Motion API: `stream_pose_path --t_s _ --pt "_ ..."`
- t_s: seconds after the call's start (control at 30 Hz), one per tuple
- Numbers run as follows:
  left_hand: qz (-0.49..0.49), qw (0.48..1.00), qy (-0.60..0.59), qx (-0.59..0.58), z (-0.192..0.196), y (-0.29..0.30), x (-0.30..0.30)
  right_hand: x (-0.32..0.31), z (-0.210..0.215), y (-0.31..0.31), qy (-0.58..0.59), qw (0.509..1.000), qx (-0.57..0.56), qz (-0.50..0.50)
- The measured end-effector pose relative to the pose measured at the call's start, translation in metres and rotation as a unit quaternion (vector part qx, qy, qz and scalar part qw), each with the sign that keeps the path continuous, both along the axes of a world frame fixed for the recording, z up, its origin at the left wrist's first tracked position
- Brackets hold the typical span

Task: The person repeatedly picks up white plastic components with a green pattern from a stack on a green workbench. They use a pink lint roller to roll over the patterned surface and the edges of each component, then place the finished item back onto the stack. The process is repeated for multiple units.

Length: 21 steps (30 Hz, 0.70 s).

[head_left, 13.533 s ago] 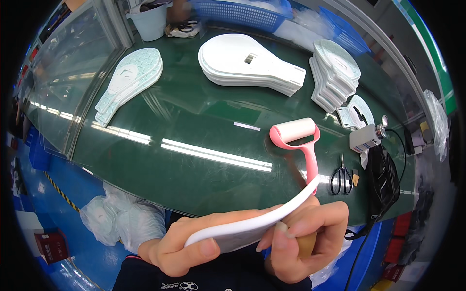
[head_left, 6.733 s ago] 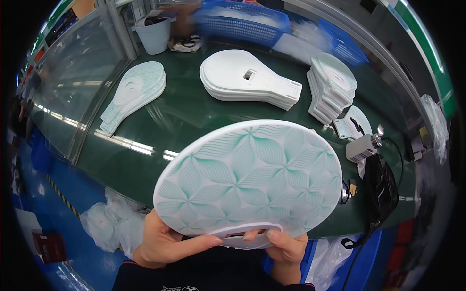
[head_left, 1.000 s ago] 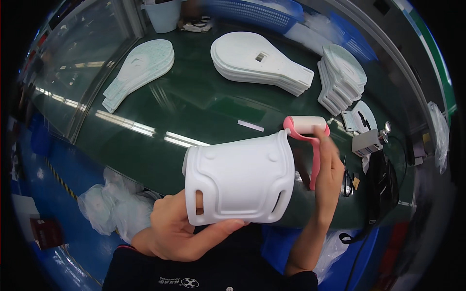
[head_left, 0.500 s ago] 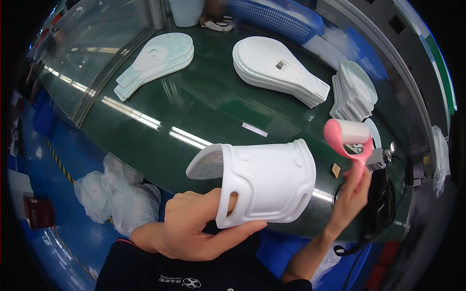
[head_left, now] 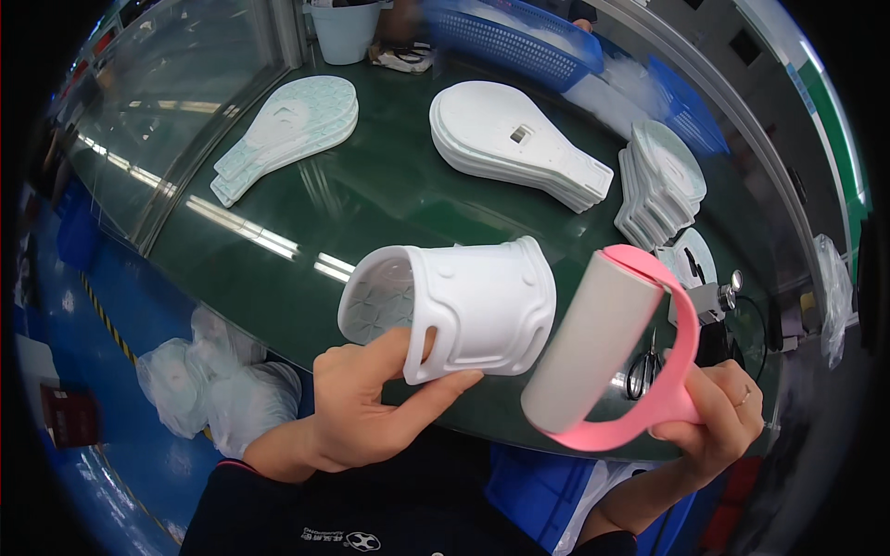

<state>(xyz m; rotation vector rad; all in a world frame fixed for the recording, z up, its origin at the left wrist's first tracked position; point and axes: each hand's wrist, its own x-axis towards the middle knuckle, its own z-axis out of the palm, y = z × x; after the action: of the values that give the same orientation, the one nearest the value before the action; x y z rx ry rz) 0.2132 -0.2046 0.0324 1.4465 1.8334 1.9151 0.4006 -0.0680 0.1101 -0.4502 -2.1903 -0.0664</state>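
Note:
My left hand (head_left: pixel 366 408) grips a white curved plastic guard (head_left: pixel 482 310) by the slot at its near left edge, fingers inside and thumb along the outside. The guard has moulded ridges, and its open left end shows a patterned lining. In my right hand (head_left: pixel 718 417), closed around the handle, is a pink lint roller (head_left: pixel 593 343) with a thick white roll. The roll is tilted, just to the right of the guard, with a narrow gap between them in the picture.
Flat paddle-shaped white pieces lie stacked at the far left (head_left: pixel 297 116), far middle (head_left: pixel 491 120) and right (head_left: pixel 663 176) of the green table (head_left: pixel 389 199). Scissors (head_left: pixel 644 371) lie behind the roller. Blue baskets (head_left: pixel 510 37) and a pale bucket (head_left: pixel 343 32) stand at the back.
The lint roller has come down and left, from the table's right side to beside the guard, and its roll has tilted steeply. The guard has shifted slightly up and left, still in my left hand.

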Motion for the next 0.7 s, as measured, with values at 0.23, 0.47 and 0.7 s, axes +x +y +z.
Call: stream_pose_path --t_s 0.23,0.47,0.7 --pt "-0.032 0.998 0.058 -0.005 0.018 -0.003 0.001 -0.012 -0.009 -0.001 0.060 0.990 -0.006 0.131" --pt "-0.113 0.990 -0.079 -0.012 0.024 -0.015 -0.005 0.036 -0.024 0.007 0.079 0.989 0.063 -0.105" --pt "-0.149 0.980 -0.127 -0.034 0.022 -0.020 -0.003 -0.010 -0.032 -0.029 0.248 0.955 -0.054 -0.155"
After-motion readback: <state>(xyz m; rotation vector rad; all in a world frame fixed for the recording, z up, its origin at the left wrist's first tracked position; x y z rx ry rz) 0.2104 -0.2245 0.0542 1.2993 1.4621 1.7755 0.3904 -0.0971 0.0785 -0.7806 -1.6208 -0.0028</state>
